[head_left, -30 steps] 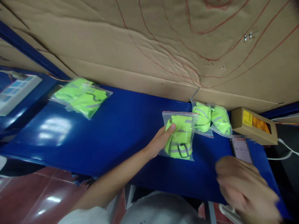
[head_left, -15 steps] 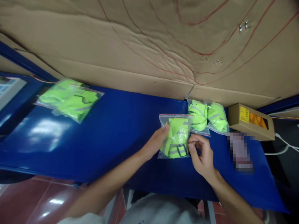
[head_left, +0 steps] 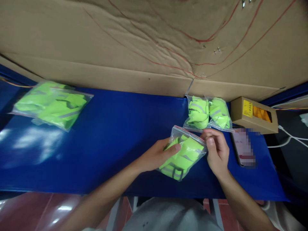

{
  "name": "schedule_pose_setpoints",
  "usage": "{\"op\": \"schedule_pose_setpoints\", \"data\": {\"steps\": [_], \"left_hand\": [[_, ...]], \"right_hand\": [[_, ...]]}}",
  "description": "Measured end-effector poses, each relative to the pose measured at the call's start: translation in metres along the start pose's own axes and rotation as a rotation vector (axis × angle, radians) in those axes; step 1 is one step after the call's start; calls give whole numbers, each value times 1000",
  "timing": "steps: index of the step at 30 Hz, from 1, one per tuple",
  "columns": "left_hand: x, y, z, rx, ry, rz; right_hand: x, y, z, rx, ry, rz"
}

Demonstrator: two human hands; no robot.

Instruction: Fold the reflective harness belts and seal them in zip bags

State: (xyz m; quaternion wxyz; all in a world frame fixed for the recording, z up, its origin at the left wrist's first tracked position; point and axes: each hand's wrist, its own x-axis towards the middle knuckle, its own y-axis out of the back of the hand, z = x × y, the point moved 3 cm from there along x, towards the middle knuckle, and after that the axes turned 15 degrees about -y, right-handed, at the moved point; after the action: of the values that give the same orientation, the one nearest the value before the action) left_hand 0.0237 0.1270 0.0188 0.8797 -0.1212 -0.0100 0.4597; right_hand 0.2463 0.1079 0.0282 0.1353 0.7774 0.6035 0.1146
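Observation:
A clear zip bag holding a folded neon-yellow strap (head_left: 184, 154) lies tilted on the blue table (head_left: 115, 134). My left hand (head_left: 156, 155) grips the bag's left side, fingers curled over it. My right hand (head_left: 216, 149) pinches the bag's upper right corner at the zip edge. Both hands are closed on this bag.
Two more bagged yellow straps (head_left: 207, 114) lie just behind, against the cardboard wall (head_left: 144, 48). Another bagged pile (head_left: 50, 104) sits at the far left. A phone (head_left: 243, 147) lies right of my right hand, and a small cardboard box (head_left: 255, 115) stands behind it.
My right hand came in from the lower right and took hold of the bag's corner. Both hands drew the bag nearer and tilted it.

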Motion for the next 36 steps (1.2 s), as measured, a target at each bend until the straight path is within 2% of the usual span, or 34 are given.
{"op": "schedule_pose_setpoints", "data": {"steps": [5, 7, 12, 17, 21, 25, 28, 31, 36], "left_hand": [[1, 7, 0, 113, 63, -104], [1, 12, 0, 134, 92, -118], [1, 21, 1, 235, 117, -84], [2, 25, 9, 469, 73, -63], [4, 28, 18, 735, -2, 67], [4, 27, 19, 899, -38, 146], [3, 24, 16, 994, -132, 176], [1, 22, 17, 1129, -292, 221], [-5, 18, 26, 1265, -565, 328]], "right_hand": [[5, -7, -3, -34, -159, -339], [7, -10, -2, -42, -212, -419], [10, -14, 5, -53, -275, -470], [13, -12, 7, -114, -242, -458], [15, -11, 11, -97, -236, -448], [15, -14, 14, -17, -316, -519], [13, -16, 14, 100, -446, -608], [9, -20, 12, 218, -584, -692], [3, -31, 11, 329, -659, -773]]}}
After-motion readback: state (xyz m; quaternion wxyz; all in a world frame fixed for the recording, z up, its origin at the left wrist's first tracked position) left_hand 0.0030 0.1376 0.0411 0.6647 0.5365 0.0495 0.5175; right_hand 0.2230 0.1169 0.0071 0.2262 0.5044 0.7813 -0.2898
